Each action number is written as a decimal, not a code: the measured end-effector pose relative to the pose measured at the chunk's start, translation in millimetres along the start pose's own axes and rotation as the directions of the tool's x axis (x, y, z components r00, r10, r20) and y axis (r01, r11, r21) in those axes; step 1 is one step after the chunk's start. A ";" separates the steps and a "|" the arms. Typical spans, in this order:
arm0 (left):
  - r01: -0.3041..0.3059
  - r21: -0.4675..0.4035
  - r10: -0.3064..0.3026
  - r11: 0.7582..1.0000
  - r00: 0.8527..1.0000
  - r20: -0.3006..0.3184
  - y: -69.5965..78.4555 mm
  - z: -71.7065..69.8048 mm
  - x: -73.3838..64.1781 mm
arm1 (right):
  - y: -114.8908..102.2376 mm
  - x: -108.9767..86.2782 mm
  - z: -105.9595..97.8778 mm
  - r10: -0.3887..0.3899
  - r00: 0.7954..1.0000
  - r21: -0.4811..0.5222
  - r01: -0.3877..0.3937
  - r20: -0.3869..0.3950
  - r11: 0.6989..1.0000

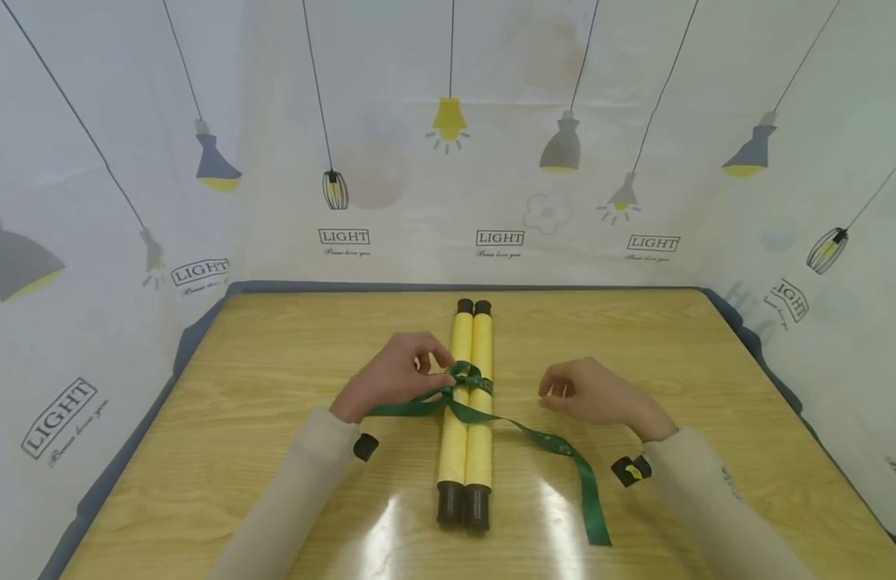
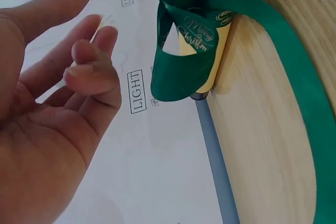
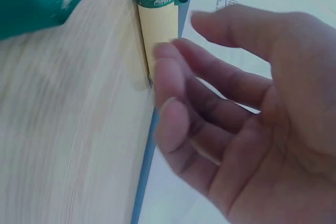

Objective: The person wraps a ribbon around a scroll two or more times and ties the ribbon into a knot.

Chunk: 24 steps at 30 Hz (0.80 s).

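Two yellow rods [image 1: 466, 451] with dark end caps lie side by side, pointing away from me. Around their middle runs a green ribbon [image 1: 553, 442] with pale lettering, knotted with a standing loop [image 2: 181, 80]. One ribbon tail trails left under my left hand [image 1: 397, 372]; the other crosses the rods and runs toward the front right. In the left wrist view that hand's fingers are loosely bent, hold nothing and stand apart from the loop. To the right of the rods hovers my right hand [image 1: 593, 392], fingers relaxed and curved, with nothing in them.
The rods lie on a wood-grain table [image 1: 288, 338]. Pale sheeting [image 1: 412, 242] printed with lamps and "LIGHT" lettering rises along its back and both sides. A blue-grey edge [image 1: 346, 286] borders the tabletop at the back. Both wrists carry small black pieces by the cuffs.
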<state>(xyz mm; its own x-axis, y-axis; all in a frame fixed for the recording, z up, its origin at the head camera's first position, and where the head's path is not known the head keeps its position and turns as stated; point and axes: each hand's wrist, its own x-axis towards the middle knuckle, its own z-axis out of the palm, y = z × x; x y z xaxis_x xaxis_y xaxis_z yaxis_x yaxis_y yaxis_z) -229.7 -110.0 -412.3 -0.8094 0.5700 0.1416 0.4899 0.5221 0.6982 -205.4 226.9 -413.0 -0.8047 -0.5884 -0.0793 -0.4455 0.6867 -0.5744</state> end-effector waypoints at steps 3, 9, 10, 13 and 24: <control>-0.006 0.011 0.005 1.000 0.997 0.079 2.0 4.0 0.7 | -4.2 20.4 3.2 -0.004 0.999 -0.014 0.004 -0.047 1.000; -0.040 0.093 0.022 0.995 0.982 0.186 3.7 11.5 4.5 | -10.8 58.5 13.7 -0.053 0.987 -0.044 0.047 -0.151 0.998; -0.052 0.114 0.029 0.992 0.980 0.197 3.4 12.5 5.1 | -12.1 64.9 15.9 -0.062 0.985 -0.048 0.055 -0.160 0.997; -0.086 0.171 0.048 0.981 0.975 0.215 2.4 15.0 6.6 | -17.9 82.2 21.6 -0.084 0.982 -0.059 0.075 -0.169 0.995; -0.118 0.216 0.081 0.969 0.982 0.170 -6.2 23.1 12.2 | -30.2 117.5 34.4 -0.137 0.986 -0.128 0.125 -0.093 0.984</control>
<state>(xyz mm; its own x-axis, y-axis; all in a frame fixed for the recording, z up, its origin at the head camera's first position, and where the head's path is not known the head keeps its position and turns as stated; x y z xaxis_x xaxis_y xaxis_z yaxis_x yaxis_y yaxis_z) -235.1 -91.6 -431.1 -0.6998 0.7102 0.0763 0.6401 0.5761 0.5083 -273.0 122.3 -433.0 -0.7690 -0.6346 0.0765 -0.5890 0.6570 -0.4706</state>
